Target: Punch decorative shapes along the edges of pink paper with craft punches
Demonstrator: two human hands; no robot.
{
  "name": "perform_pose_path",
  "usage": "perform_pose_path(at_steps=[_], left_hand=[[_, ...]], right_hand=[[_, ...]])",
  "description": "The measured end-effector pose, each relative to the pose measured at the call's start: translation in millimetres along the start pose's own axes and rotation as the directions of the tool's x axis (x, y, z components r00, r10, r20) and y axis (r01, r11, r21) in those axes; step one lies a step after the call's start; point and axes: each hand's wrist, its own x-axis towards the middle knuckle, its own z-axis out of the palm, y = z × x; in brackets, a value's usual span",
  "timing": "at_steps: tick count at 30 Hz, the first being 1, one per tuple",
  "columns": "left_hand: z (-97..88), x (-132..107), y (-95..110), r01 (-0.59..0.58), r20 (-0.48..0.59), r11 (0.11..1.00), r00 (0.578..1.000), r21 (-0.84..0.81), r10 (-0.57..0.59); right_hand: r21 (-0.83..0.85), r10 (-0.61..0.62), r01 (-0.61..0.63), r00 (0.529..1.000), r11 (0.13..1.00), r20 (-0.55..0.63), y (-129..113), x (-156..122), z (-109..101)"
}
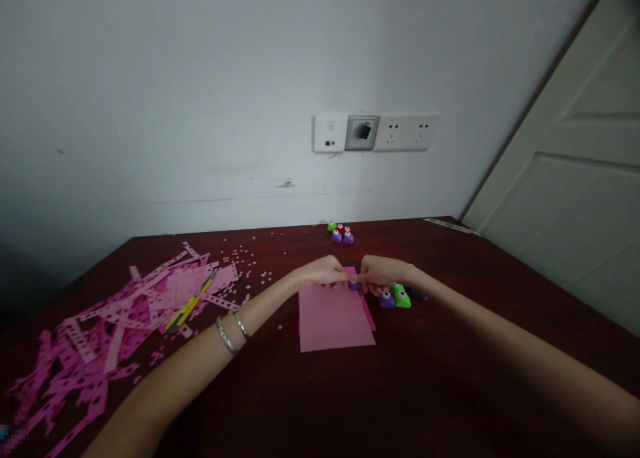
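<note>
A pink paper sheet [336,321] lies on the table in front of me, with more pink paper showing under its right edge. My left hand [323,271] is closed at the sheet's far edge, its fingertips reaching toward a small purple craft punch [355,285]. From the other side my right hand [381,273] grips this punch with curled fingers, and the two hands nearly meet there. The fingers partly cover the punch and the paper edge. Just beside my right hand sit another purple punch [387,300] and green punches [402,297] with eye-like tops.
Pink punched strips [115,321] are heaped at left, with a yellow utility knife [190,306] on them. Paper bits [249,266] are scattered nearby. Several small punches [343,233] stand near the wall. A ruler-like strip [450,226] lies at the back right, below wall sockets [406,133].
</note>
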Motion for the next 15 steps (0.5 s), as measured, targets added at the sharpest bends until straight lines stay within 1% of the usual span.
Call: perform_pose_path(at_steps=[2,4,6,8,11,15], left_hand=[[-2.2,-7.7,1.0,-0.015,-0.091,0.995,0.996,0.098,0.024],[-4.0,-15.5,0.7,0.003,-0.173,0.980,0.984,0.198,0.032],[-4.0,-22.5,-2.1,0.022,-0.211,0.962,0.977,0.271,0.037],[-2.0,-27.4,-7.9,0.027,-0.212,0.953,0.976,0.300,0.039],[3.5,-29.3,-19.8,0.028,-0.187,0.951,0.982,0.309,0.031],[9.7,-26.1,-31.8,0.038,-0.185,0.943,0.982,0.331,0.025]], right_hand=[[0.018,-0.009,0.011,0.996,1.000,-0.092,1.8,-5.1,-0.2],[0.025,-0.061,0.067,0.980,0.997,-0.190,3.5,-12.2,-2.2],[0.019,-0.129,0.138,0.957,0.990,-0.261,5.9,-18.8,-4.3],[-0.017,-0.204,0.210,0.928,0.978,-0.312,9.3,-22.5,-4.1],[-0.141,-0.324,0.292,0.875,0.946,-0.359,16.2,-19.3,1.8],[-0.322,-0.421,0.307,0.819,0.895,-0.390,24.6,-7.8,13.4]])
